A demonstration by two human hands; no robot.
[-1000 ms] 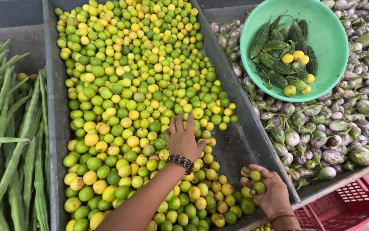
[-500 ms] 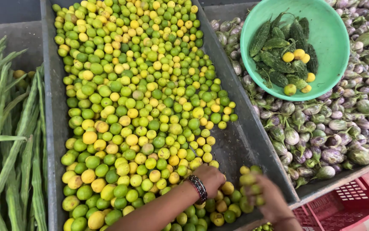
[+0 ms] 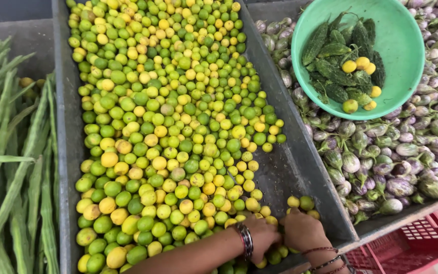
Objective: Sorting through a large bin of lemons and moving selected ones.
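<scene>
A grey metal bin [image 3: 300,167] holds a big heap of small green and yellow limes [image 3: 168,127]. Both hands meet at the bin's near right corner. My left hand [image 3: 263,234], with a metal bangle on the wrist, is curled knuckles-up over limes at the pile's edge. It touches my right hand [image 3: 304,231]. That hand, with thread bands at the wrist, cups a few limes [image 3: 301,203] that show above its fingers. What lies under the left fingers is hidden.
A green plastic bowl [image 3: 406,56] with bitter gourds and a few limes rests on small purple-green brinjals [image 3: 381,162] in the right bin. Long green drumstick pods [image 3: 11,167] fill the left side. A red crate [image 3: 416,248] sits at lower right.
My left hand has pulled back from the middle of the lime heap to the near right corner and closed up against my right hand. My right hand stayed low, holding limes.
</scene>
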